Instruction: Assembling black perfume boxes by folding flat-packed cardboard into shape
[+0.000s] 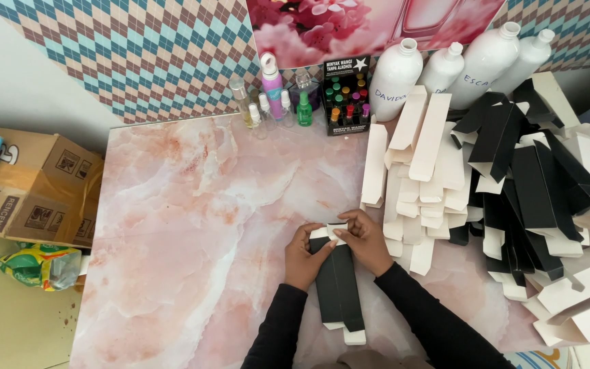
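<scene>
While both your hands, left (303,254) and right (365,239), pinch the black carton (337,283), you're folding its end flap; tuck squarely next

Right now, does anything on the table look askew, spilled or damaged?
No spill or damage shows. The folded box blanks lie in a loose heap at the right, overlapping at mixed angles, some past the table edge. The left hand and right hand hold a black box at its top flap.
</scene>
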